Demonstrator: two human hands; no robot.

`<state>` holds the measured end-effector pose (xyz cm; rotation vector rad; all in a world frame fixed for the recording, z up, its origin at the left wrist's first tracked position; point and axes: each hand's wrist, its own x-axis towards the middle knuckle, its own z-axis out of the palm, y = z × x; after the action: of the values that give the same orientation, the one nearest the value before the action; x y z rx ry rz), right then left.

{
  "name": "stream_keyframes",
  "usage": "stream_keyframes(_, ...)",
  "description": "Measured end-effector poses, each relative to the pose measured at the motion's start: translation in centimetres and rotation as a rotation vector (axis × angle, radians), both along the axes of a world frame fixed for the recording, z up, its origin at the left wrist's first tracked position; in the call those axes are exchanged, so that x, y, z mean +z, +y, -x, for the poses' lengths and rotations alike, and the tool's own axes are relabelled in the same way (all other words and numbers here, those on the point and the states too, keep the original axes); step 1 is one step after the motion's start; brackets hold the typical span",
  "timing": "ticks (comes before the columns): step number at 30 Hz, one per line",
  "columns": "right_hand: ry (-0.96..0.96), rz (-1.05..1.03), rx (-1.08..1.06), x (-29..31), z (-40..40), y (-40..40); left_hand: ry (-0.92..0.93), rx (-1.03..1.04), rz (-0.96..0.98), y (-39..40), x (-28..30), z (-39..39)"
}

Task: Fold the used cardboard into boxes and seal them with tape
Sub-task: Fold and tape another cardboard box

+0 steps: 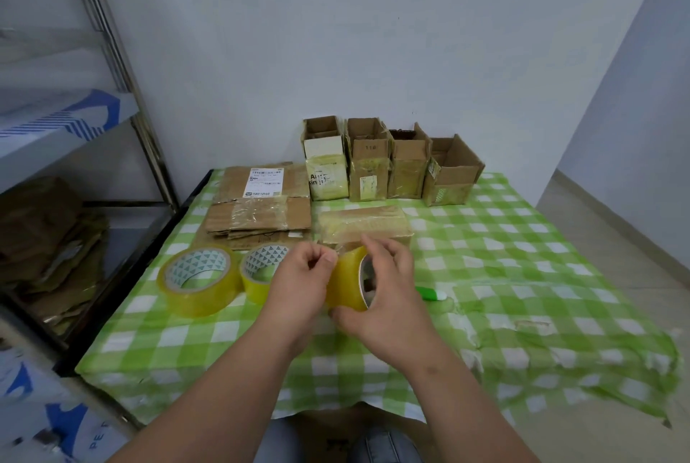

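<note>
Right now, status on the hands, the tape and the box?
Right hand grips tape roll; left hand pinches its loose end. Taped box just behind, on the table. Two spare rolls at left, nothing blocking.

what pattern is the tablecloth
Green and white check; the tablecloth shows best in the head view.

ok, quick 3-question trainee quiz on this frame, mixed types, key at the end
1. True or false: the right hand holds a tape roll off the table.
2. How many open boxes stand in the row at the wall?
3. The flattened cardboard stack lies: A) left of the sealed box, B) right of it, C) on the shelf.

Key: 1 true; 2 four; 3 A. Note: the left hand pinches at the roll's edge, likely the tape end.
</note>
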<state>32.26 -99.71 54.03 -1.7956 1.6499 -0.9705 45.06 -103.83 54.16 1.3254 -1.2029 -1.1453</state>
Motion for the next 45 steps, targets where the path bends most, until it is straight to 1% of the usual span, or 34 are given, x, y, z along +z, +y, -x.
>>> stream_keyframes(1, 0.069, 0.041, 0.014, 0.0, -0.1, -0.1, 0.087, -0.026, -0.064, 0.1, -0.3, -0.2)
stream_keyframes(2, 0.146, 0.073, 0.039, -0.1, -0.3, -0.1, 0.079, -0.031, -0.091, 0.1, -0.6, -0.4)
stream_keyframes(3, 0.216, 0.091, 0.07, -0.2, -0.4, -0.2, -0.038, -0.029, -0.077, -0.1, -1.0, -0.8)
stream_keyframes(5, 0.332, 0.098, 0.132, -0.4, -0.6, -0.4, -0.423, -0.011, 0.034, -0.6, -1.2, -1.4)
stream_keyframes(6, 0.382, 0.093, 0.165, -0.4, -0.7, -0.5, -0.565, 0.002, 0.099, -0.8, -1.2, -1.6)
stream_keyframes(7, 0.414, 0.075, 0.194, -0.5, -0.8, -0.7, -0.633, 0.017, 0.141, -0.9, -0.9, -1.8)
stream_keyframes(8, 0.408, 0.052, 0.21, -0.5, -0.8, -0.9, -0.645, 0.042, 0.175, -1.2, -0.7, -2.0)
stream_keyframes(9, 0.355, 0.033, 0.197, -0.5, -0.8, -1.0, -0.638, 0.063, 0.189, -1.4, -0.4, -2.2)
stream_keyframes(10, 0.275, 0.034, 0.146, -0.4, -0.6, -1.2, -0.629, 0.078, 0.203, -1.9, -0.2, -2.3)
stream_keyframes(12, 0.148, 0.084, -0.058, -0.1, 0.2, -1.8, -0.638, 0.059, 0.168, -2.4, 0.3, -2.3)
stream_keyframes(14, 0.086, 0.11, -0.316, 0.4, 1.5, -2.9, -0.574, 0.053, 0.067, -2.9, 0.8, -1.9)
stream_keyframes(15, 0.037, 0.096, -0.409, 0.7, 2.1, -3.5, -0.481, 0.04, 0.002, -3.0, 1.2, -1.6)
stream_keyframes(16, -0.024, 0.06, -0.456, 0.9, 2.7, -4.2, -0.351, 0.02, -0.066, -3.1, 1.4, -1.2)
stream_keyframes(17, -0.091, 0.006, -0.463, 1.0, 3.1, -4.8, -0.213, 0.003, -0.14, -3.2, 1.6, -0.7)
stream_keyframes(18, -0.153, -0.058, -0.445, 1.0, 3.4, -5.5, -0.115, -0.013, -0.206, -3.3, 1.8, -0.1)
stream_keyframes(20, -0.278, -0.172, -0.397, 0.6, 3.6, -6.5, -0.005, -0.03, -0.287, -3.5, 2.3, 1.1)
stream_keyframes(22, -0.342, -0.187, -0.397, 0.2, 3.5, -7.2, 0.066, -0.028, -0.346, -3.7, 2.7, 2.0)
stream_keyframes(25, -0.354, -0.128, -0.451, -0.5, 3.7, -7.7, 0.096, 0.004, -0.385, -4.5, 2.5, 2.5)
stream_keyframes(27, -0.424, -0.136, -0.485, -0.7, 3.8, -7.9, 0.106, 0.032, -0.413, -5.0, 2.0, 2.4)
stream_keyframes(30, -0.503, -0.155, -0.505, -0.3, 4.3, -8.6, 0.072, 0.062, -0.419, -6.5, 1.3, 2.2)
stream_keyframes(36, -0.58, -0.267, -0.357, -0.2, 4.6, -10.5, 0.131, 0.056, -0.446, -8.8, 0.6, 3.4)
stream_keyframes(38, -0.642, -0.29, -0.344, -0.5, 5.0, -10.8, 0.141, -0.025, -0.485, -8.8, 0.8, 3.4)
stream_keyframes(40, -0.661, -0.299, -0.336, -0.6, 5.4, -10.9, 0.157, -0.079, -0.545, -8.9, 1.0, 3.4)
stream_keyframes(42, -0.647, -0.303, -0.32, -0.6, 5.7, -11.1, 0.177, -0.038, -0.548, -9.3, 1.0, 3.4)
stream_keyframes(45, -0.629, -0.301, -0.3, -0.6, 5.6, -11.3, 0.151, 0.017, -0.513, -9.7, 0.9, 3.9)
